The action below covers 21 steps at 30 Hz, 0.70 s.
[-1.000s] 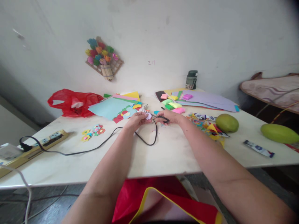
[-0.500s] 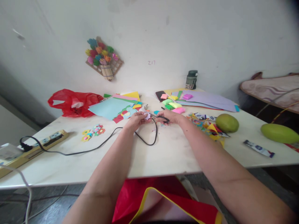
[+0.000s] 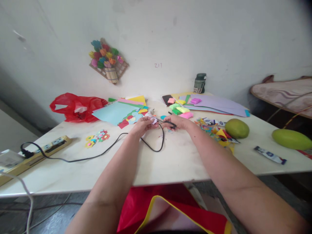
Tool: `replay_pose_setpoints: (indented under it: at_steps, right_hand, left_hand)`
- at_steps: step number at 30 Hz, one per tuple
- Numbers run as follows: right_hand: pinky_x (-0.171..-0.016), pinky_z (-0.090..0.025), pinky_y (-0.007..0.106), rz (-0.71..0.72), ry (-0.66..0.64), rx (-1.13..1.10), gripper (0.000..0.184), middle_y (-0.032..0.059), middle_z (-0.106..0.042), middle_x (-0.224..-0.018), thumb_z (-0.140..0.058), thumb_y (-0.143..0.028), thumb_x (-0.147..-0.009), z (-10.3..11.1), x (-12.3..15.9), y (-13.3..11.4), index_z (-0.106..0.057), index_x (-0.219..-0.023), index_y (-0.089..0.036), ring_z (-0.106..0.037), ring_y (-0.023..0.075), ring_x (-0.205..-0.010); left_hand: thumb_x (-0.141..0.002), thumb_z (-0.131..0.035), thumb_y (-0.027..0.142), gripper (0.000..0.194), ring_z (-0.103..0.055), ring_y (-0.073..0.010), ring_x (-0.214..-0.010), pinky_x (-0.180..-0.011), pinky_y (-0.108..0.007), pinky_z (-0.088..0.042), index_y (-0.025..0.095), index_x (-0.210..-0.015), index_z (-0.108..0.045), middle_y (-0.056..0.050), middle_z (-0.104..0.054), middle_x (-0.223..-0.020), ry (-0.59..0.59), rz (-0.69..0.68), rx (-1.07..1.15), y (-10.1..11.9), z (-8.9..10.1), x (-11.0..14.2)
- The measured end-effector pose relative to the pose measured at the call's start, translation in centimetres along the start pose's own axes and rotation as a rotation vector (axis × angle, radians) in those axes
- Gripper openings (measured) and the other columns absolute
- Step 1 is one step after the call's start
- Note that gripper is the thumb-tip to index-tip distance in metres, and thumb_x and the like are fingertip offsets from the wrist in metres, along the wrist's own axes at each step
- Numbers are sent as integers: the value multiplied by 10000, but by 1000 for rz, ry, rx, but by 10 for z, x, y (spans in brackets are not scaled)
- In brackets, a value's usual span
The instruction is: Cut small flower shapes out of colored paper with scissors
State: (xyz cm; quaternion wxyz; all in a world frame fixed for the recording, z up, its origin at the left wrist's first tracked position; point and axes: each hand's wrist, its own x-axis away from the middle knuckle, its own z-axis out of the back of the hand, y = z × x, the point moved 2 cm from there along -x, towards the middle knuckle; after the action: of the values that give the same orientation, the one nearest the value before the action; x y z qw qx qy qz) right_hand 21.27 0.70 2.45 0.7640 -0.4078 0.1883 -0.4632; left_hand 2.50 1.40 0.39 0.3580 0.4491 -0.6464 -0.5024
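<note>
Near the middle of the white table [image 3: 168, 162], my left hand [image 3: 143, 126] pinches a small piece of pale lilac paper [image 3: 154, 121] between thumb and fingers. My right hand [image 3: 176, 122] is closed round the black handles of a pair of scissors [image 3: 172, 124]. The blades point left and reach the paper; whether they are parted is too small to tell. A black cable [image 3: 156, 151] loops on the table just below both hands. Several sheets of coloured paper [image 3: 114, 112] lie behind my left hand, and soft coloured clay packs [image 3: 181, 110] lie behind my right.
Left are a power strip [image 3: 46, 151], finished paper flowers [image 3: 97, 138] and a red plastic bag [image 3: 80, 107]. Paper scraps [image 3: 219, 135], a green mango-like fruit [image 3: 237, 128], a second one [image 3: 291, 139] and a glue tube [image 3: 270, 155] lie right. A dark bottle [image 3: 200, 83] stands by the wall.
Both hands stay almost in place. The lilac paper and the scissors have shifted only very slightly between my fingers.
</note>
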Motion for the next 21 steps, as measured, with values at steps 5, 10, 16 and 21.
replay_pose_setpoints:
  at_steps: [5, 10, 16, 21]
  right_hand:
    - [-288, -247, 156, 3, 5, -7, 285, -45, -523, -504, -652, -410, -782, 1, -2, 4, -561, -746, -142, -454, 47, -343]
    - [-281, -243, 162, 15, 8, -29, 327, -41, -526, -501, -683, -446, -745, 1, -2, 5, -562, -744, -143, -450, 47, -337]
    - [-283, -244, 159, 17, 6, -27, 353, -40, -531, -504, -683, -473, -738, 1, -3, 6, -550, -732, -146, -458, 48, -342]
    - [-280, -239, 157, 22, 8, -27, 350, -43, -528, -507, -684, -470, -738, 2, -2, 5, -550, -744, -146, -458, 48, -342]
  left_hand:
    - [-781, -627, 128, 60, -666, -137, -601, -684, -274, -558, 101, -746, -586, -85, -693, -734, 17, -7, 10, 1, 0, 1]
    - [-772, -647, 148, 69, -680, -170, -607, -666, -305, -570, 103, -771, -594, -91, -693, -697, -4, 63, 23, -2, 1, 0]
    - [-790, -613, 113, 25, -687, -172, -620, -672, -301, -574, 93, -801, -601, -112, -709, -743, 19, 73, 30, -3, 2, -1]
    - [-797, -602, 98, 20, -688, -164, -625, -664, -286, -574, 91, -813, -593, -109, -710, -746, 24, 42, 48, -2, 2, -1]
